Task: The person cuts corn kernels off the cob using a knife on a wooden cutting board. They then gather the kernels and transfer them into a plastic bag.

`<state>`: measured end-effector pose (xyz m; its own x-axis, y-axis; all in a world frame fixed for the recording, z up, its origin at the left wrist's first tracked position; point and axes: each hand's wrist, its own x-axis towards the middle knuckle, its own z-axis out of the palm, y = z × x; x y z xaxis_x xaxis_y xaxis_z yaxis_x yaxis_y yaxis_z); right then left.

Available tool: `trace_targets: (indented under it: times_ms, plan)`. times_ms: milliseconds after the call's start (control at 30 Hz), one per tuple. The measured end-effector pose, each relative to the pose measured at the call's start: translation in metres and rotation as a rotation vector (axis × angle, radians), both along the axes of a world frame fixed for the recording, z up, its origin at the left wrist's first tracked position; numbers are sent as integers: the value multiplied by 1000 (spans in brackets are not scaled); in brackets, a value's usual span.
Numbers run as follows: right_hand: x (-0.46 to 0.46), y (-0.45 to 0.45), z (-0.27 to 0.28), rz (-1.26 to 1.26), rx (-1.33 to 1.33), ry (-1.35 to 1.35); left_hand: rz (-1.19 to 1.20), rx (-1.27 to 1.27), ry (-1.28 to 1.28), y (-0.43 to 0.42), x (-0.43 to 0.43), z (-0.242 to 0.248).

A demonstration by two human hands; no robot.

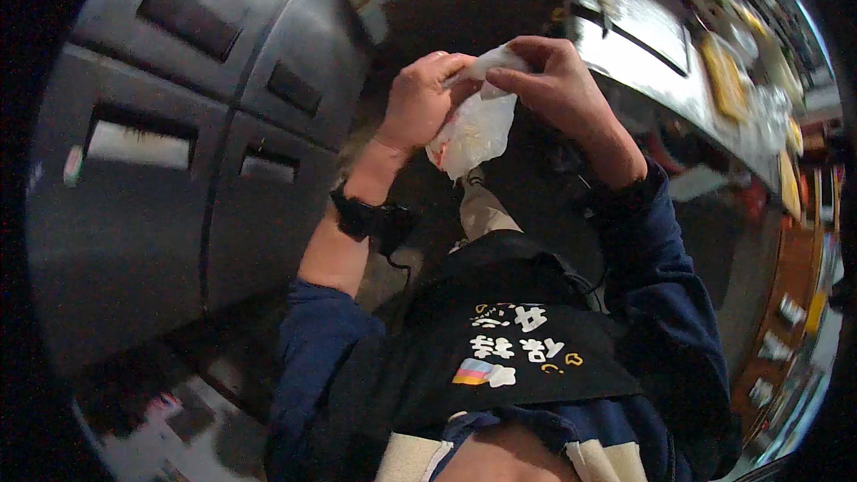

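Observation:
A translucent white plastic bag (479, 130) hangs in front of me, with pale and reddish contents showing through its side. My left hand (425, 97) grips the gathered neck of the bag from the left. On the right, the fingers and thumb of my right hand (546, 73) pinch the same bunched plastic. What exactly is inside the bag cannot be made out. A black strapped device (371, 217) sits on my left wrist, and a cable runs down from it.
Dark metal cabinet doors (281, 80) with recessed handles stand on the left. To the right runs a counter with a bright white surface (629, 33), a yellow item (723, 77) and clear plastic wrapping (770, 114). Wooden shelving (790, 274) lies further down the right side.

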<state>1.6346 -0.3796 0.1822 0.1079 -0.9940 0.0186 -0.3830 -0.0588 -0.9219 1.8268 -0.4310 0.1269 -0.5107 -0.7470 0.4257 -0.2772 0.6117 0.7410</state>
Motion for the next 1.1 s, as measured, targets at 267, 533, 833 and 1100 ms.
trace_targets:
  times_ms: [267, 533, 833, 1100]
  plan:
    - [-146, 131, -5, -511, -191, -151, -392, 557, 249, 56, -173, 27]
    - [-225, 279, -33, -723, -75, -374, -721, 880, 4, 168, -310, 41]
    - [-409, 493, -68, -1061, -167, -493, -823, 670, -225, 282, -529, 0]
    - [-530, 616, -72, -1557, -399, -601, -684, 931, -71, 333, -685, -23]
